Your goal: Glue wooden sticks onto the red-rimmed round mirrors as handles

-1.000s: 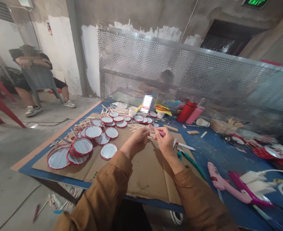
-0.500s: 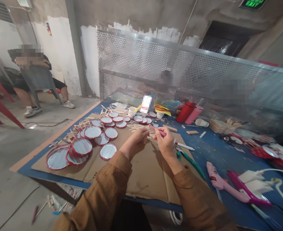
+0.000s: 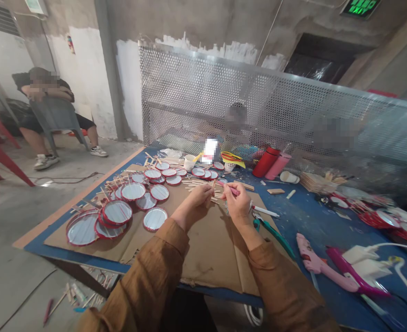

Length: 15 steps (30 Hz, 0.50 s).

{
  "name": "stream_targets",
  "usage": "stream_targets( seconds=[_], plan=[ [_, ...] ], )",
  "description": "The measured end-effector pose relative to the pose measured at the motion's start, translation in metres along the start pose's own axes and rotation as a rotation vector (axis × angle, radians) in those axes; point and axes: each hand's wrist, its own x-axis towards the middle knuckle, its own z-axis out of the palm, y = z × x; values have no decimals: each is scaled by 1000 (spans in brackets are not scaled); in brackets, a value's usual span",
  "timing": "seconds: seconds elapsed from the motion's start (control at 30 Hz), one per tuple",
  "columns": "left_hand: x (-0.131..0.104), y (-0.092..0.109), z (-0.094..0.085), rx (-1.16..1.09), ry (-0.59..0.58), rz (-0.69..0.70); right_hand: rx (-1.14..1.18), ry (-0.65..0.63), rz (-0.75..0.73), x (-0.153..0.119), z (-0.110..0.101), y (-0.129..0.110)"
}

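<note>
My left hand [image 3: 199, 199] pinches a small wooden stick [image 3: 214, 184] upright between thumb and fingertips, above the cardboard sheet [image 3: 210, 258]. Closed around a pink pen-shaped tool [image 3: 234, 189], my right hand [image 3: 238, 203] keeps its thin end close to the stick. Whether the two touch, I cannot tell. Loose flat wooden sticks [image 3: 192, 183] lie just beyond my hands. Round red-rimmed discs [image 3: 155, 219] with pale faces are piled to the left, several with sticks attached. A white pen [image 3: 266, 211] and teal-handled pliers [image 3: 275, 236] are beside my right wrist.
At right on the blue table [image 3: 303, 216] are a pink glue gun [image 3: 314, 263] and a magenta power strip [image 3: 353, 274] with white plugs. A red bottle [image 3: 266, 161] and paper cup [image 3: 189, 162] stand near the perforated metal screen [image 3: 189, 92]. A person [image 3: 56, 99] sits far left.
Both hands keep nearly the same pose and hold the same things. The view has shifted very slightly.
</note>
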Motion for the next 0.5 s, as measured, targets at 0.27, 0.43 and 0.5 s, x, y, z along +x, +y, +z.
stream_targets(
  seconds=[0.27,0.43,0.5],
  plan=[
    [-6,5,3,-79,14,-35,16,-71,-20,0,1,8],
    [-7,8,2,-80,1,-55,-3,-36,-10,2,-2,6],
    [-7,8,2,-69,2,-51,24,-41,-15,3,-2,6]
  ],
)
